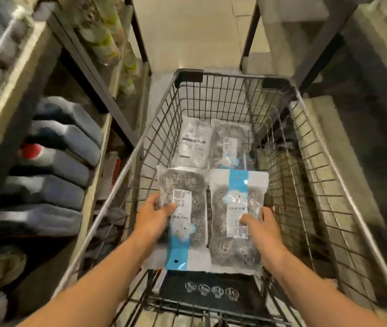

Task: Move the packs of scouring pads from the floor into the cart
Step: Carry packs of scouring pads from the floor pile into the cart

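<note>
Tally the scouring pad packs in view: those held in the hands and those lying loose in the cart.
Packs held, in the left hand and the right hand: 2
Packs lying farther in the cart: 2
Total: 4

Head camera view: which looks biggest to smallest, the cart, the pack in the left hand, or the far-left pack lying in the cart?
1. Cart.
2. Pack in the left hand.
3. Far-left pack, though it lies farther from the camera, so it may really match.
</note>
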Available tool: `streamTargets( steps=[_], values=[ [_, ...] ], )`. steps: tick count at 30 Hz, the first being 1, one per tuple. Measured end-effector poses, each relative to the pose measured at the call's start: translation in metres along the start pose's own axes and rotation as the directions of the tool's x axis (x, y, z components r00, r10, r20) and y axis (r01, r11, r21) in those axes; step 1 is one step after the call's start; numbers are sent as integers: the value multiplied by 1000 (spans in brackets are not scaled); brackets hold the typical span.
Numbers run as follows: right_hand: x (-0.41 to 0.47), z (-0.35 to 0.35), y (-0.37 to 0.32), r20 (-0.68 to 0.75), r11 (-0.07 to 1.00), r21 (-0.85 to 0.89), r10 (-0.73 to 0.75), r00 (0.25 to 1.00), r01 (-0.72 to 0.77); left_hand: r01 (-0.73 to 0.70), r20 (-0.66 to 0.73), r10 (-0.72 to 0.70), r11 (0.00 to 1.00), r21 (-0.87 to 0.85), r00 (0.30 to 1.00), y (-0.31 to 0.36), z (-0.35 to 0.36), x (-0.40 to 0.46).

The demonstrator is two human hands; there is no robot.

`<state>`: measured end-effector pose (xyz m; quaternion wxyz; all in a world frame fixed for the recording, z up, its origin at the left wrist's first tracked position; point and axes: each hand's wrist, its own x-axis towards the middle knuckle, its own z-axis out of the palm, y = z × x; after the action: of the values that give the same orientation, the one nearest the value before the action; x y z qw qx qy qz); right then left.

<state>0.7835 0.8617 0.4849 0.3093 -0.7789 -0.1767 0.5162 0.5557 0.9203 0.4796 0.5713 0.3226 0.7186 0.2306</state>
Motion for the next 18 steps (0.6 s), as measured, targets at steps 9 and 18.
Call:
streamTargets(
  steps=[9, 18],
  values=[
    [67, 26, 43, 3, 993, 92, 70, 998, -70, -31, -8, 31, 997, 67, 999, -33, 39, 86],
    [101, 44, 74, 139, 983, 95, 145, 980, -159, 1, -127, 28, 976, 219, 991, -73, 52, 101]
  ],
)
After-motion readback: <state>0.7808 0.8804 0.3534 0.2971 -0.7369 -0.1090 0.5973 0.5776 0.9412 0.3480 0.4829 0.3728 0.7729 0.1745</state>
